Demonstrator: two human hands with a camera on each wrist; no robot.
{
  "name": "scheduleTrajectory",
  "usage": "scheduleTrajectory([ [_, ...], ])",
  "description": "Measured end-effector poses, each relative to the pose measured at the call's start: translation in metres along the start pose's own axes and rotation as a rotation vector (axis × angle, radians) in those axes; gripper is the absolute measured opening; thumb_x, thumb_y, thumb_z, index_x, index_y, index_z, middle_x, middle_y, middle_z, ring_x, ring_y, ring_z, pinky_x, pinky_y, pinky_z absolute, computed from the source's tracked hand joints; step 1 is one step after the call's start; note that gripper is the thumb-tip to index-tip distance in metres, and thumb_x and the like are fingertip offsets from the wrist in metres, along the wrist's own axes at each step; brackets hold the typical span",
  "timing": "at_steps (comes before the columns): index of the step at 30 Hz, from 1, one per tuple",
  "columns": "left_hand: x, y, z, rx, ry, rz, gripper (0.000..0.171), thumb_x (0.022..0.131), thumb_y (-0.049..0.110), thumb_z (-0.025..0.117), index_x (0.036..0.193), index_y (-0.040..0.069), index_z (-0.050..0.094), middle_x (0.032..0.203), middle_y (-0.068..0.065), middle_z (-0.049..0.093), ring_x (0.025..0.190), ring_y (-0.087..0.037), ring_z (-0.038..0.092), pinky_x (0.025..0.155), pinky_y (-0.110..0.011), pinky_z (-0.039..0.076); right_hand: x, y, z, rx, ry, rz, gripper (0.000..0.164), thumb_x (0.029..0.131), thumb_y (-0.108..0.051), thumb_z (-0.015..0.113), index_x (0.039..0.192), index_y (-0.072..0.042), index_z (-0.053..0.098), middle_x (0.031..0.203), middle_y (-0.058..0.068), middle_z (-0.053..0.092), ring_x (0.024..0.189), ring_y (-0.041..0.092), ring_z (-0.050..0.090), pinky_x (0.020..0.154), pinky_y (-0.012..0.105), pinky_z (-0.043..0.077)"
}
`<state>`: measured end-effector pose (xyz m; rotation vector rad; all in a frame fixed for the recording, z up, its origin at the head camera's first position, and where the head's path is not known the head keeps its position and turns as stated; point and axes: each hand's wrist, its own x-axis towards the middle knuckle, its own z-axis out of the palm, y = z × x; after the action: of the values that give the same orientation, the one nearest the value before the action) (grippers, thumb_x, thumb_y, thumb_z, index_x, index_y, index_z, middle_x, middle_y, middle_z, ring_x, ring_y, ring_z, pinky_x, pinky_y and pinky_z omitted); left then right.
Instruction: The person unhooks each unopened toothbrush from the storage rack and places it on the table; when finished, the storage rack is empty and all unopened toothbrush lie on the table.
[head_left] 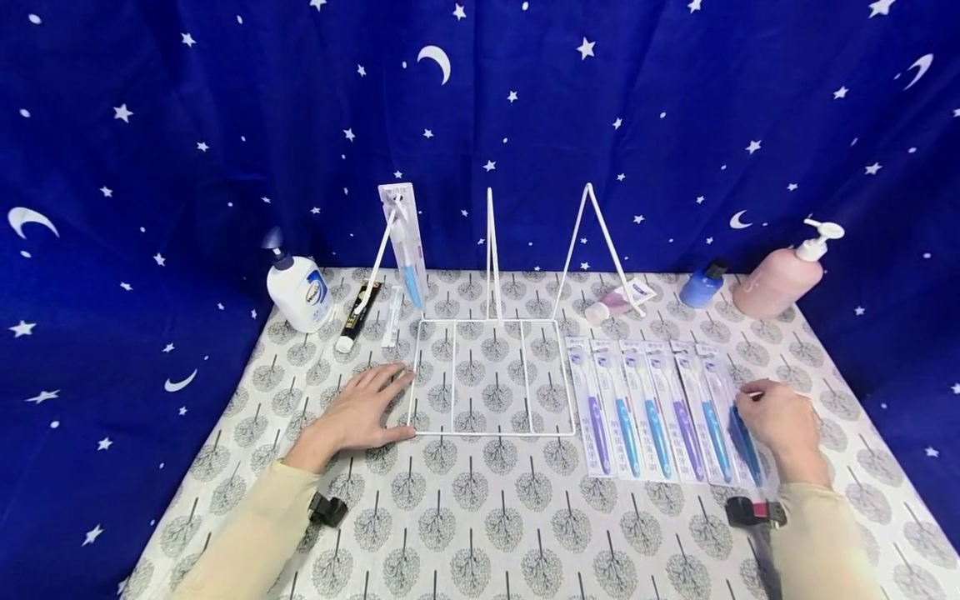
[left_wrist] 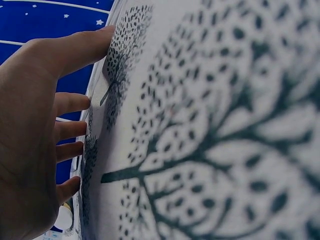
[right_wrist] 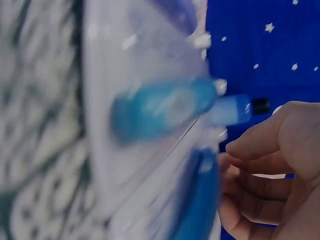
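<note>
A white wire rack [head_left: 491,434] stands mid-table with upright prongs. On its left prong hangs a packaged toothbrush [head_left: 408,246] with a blue handle. My left hand [head_left: 360,412] rests beside the rack's left edge, fingers spread, with the thumb by the front corner. To the right of the rack lie several packaged toothbrushes [head_left: 628,429] in a row, their handles purple or blue. At the row's right end, my right hand [head_left: 783,421] pinches the edge of a packaged toothbrush with a dark blue handle [head_left: 745,446]. Thumb and fingertips meet at its edge in the right wrist view.
Behind my left hand are a white pump bottle [head_left: 300,293], a black toothpaste tube [head_left: 358,317] and a narrow clear packet [head_left: 392,317]. At the back right stand a pinkish tube [head_left: 618,302], a small blue bottle [head_left: 701,286] and a pink pump bottle [head_left: 780,282]. A starry blue curtain hangs behind.
</note>
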<state>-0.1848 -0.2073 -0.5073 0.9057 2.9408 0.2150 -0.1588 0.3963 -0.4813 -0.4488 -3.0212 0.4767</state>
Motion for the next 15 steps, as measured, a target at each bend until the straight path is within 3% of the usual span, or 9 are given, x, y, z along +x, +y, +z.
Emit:
scheduleTrajectory([
  [4, 0.001, 0.000, 0.001, -0.002, -0.001, -0.007, 0.089, 0.075, 0.073, 0.047, 0.145, 0.021, 0.026, 0.152, -0.005, 0.019, 0.137, -0.030, 0.020, 0.110, -0.055, 0.019, -0.006, -0.017, -0.007, 0.053, 0.121, -0.082, 0.027, 0.083, -0.024, 0.054, 0.099, -0.007, 0.067, 0.087, 0.020, 0.067, 0.076, 0.045, 0.058, 0.049, 0.042, 0.039],
  [7, 0.001, 0.000, 0.001, -0.006, -0.004, -0.009, 0.089, 0.075, 0.073, 0.047, 0.145, 0.021, 0.026, 0.152, -0.005, 0.018, 0.138, -0.029, 0.020, 0.110, -0.055, 0.019, -0.009, -0.034, -0.010, 0.119, 0.205, -0.156, 0.023, 0.082, -0.022, 0.057, 0.097, -0.008, 0.068, 0.077, 0.012, 0.068, 0.064, 0.020, 0.060, 0.052, 0.037, 0.039],
  [11, 0.000, 0.000, 0.001, -0.008, -0.009, -0.008, 0.089, 0.075, 0.072, 0.047, 0.145, 0.021, 0.026, 0.152, -0.005, 0.018, 0.138, -0.029, 0.020, 0.110, -0.055, 0.020, -0.013, -0.055, -0.009, 0.195, 0.264, -0.213, 0.021, 0.083, -0.023, 0.060, 0.097, -0.011, 0.069, 0.077, 0.009, 0.069, 0.058, -0.018, 0.041, 0.055, 0.029, 0.036],
  [15, 0.000, 0.000, 0.001, -0.005, -0.004, -0.006, 0.089, 0.075, 0.072, 0.048, 0.144, 0.020, 0.027, 0.152, -0.005, 0.019, 0.137, -0.030, 0.021, 0.109, -0.056, 0.020, -0.018, -0.075, -0.009, 0.250, 0.294, -0.244, 0.020, 0.082, -0.023, 0.062, 0.097, -0.013, 0.070, 0.078, 0.008, 0.070, 0.060, -0.027, 0.035, 0.058, 0.029, 0.037],
])
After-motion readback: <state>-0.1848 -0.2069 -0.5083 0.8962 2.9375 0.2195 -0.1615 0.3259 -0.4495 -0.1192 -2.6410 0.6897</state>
